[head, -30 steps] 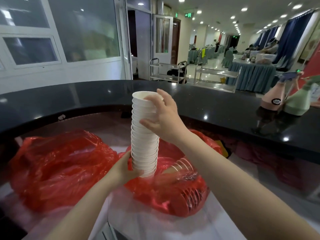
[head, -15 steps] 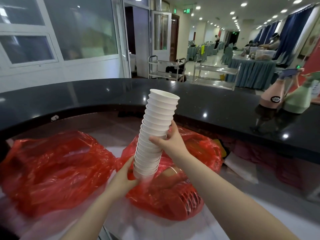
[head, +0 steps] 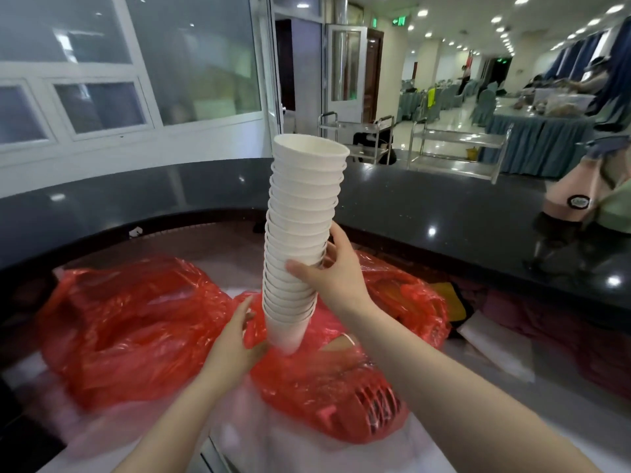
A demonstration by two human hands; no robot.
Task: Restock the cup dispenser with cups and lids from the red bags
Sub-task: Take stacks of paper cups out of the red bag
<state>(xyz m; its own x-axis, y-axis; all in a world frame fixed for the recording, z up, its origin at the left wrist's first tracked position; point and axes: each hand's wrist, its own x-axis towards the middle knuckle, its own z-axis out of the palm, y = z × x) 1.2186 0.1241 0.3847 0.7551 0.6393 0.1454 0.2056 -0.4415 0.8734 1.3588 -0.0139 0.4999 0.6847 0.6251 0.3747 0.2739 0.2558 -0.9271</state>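
A tall stack of white paper cups (head: 302, 233) stands nearly upright in mid-air, its open mouth slightly tilted to the right. My right hand (head: 329, 273) grips the stack around its lower middle, thumb in front and fingers behind. My left hand (head: 235, 339) is just left of the stack's bottom, fingers extended against the rim of the red bag (head: 341, 377) below the cups. More stacked items show through that bag's plastic. A second red bag (head: 136, 322) lies to the left. No cup dispenser is visible.
A curved black counter (head: 426, 203) runs behind the bags. A pink spray bottle (head: 577, 196) and a green one stand on it at the right. Metal trolleys (head: 454, 148) and blue-skirted tables are beyond. A white work surface (head: 478, 339) lies under the bags.
The cup stack has been lifted higher out of the red bag. My right hand slid from near its top down to its lower middle. My left hand no longer supports the bottom.
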